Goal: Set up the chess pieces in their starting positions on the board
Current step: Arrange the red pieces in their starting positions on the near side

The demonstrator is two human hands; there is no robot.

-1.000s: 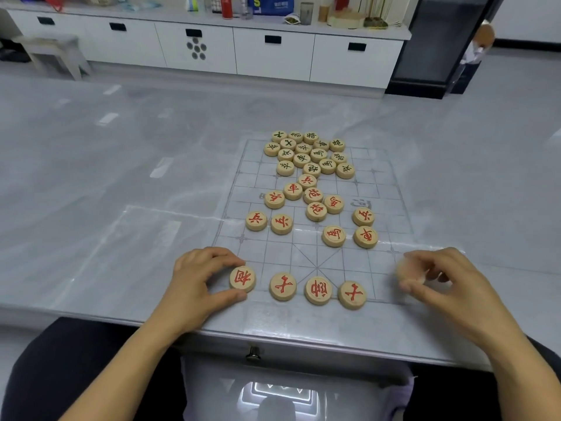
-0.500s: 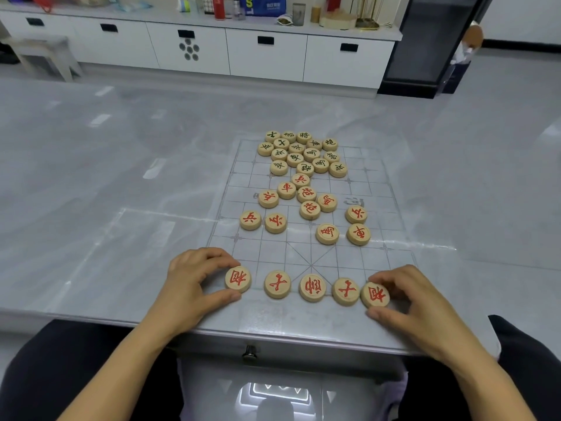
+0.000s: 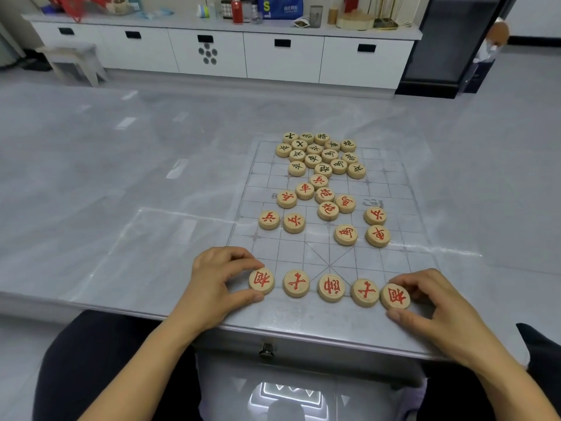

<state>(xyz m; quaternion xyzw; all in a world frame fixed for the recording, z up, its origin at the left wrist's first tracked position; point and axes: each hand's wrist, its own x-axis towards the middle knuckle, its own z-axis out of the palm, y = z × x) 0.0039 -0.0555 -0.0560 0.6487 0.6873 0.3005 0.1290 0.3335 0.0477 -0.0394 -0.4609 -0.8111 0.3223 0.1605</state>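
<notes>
Left hand (image 3: 218,284) pinches the left end disc (image 3: 261,281) at its fingertips by the rim. Right hand (image 3: 431,305) grips the right end disc (image 3: 395,296) likewise. Discs appear light, rigid and smooth, so hold them by the rim.

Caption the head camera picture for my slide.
Left hand pinches the left end piece, right hand the right end piece, of a five-piece red row on the board; remaining pieces cluster beyond.

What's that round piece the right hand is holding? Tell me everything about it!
The red xiangqi piece is a flat, round disc of pale wood with a red Chinese character on top. It lies face up at the right end of the near row, on the board's near edge. The right hand pinches it between thumb and forefinger, and its left side appears to touch the neighbouring piece.
</notes>
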